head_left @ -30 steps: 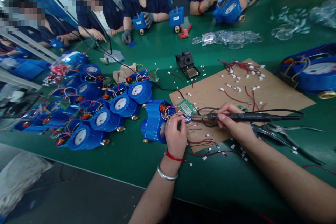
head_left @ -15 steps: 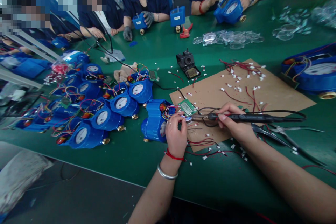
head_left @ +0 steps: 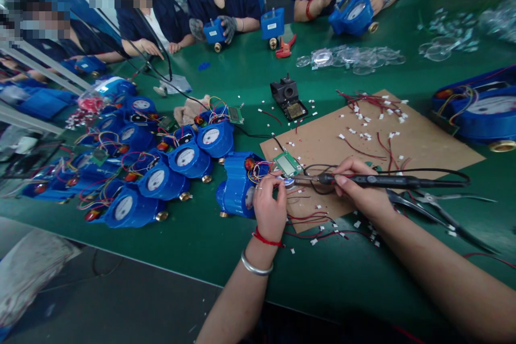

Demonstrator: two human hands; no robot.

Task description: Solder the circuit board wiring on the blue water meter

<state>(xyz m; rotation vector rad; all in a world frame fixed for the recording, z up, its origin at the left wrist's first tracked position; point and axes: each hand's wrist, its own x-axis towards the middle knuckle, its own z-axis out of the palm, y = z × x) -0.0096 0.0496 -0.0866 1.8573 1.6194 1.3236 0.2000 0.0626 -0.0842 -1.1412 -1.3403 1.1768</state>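
**Green circuit board point(head_left: 287, 164) near soldering iron's point(head_left: 377, 180) tip, tabletop point(head_left: 189, 244)**

Clock centred on board. Right hand point(head_left: 357, 189), 4 o'clock: closed around iron; tip contact hard to make out. Left hand point(head_left: 270, 208), 7 o'clock: thumb and finger drawn together, anything pinched hidden. It covers part of blue meter housing point(head_left: 234, 188), 8 o'clock, which contains orange part point(head_left: 249, 164) and coloured wires point(head_left: 257, 173). Iron stand point(head_left: 287, 93), 12 o'clock: tan pad point(head_left: 296, 110) in tray. Another meter point(head_left: 479, 113), 3 o'clock, cut off by frame edge.

The display point(head_left: 287, 163) has lost its digits — and a co-worker's gloved hand point(head_left: 196, 29) has left the table point(head_left: 250, 86).
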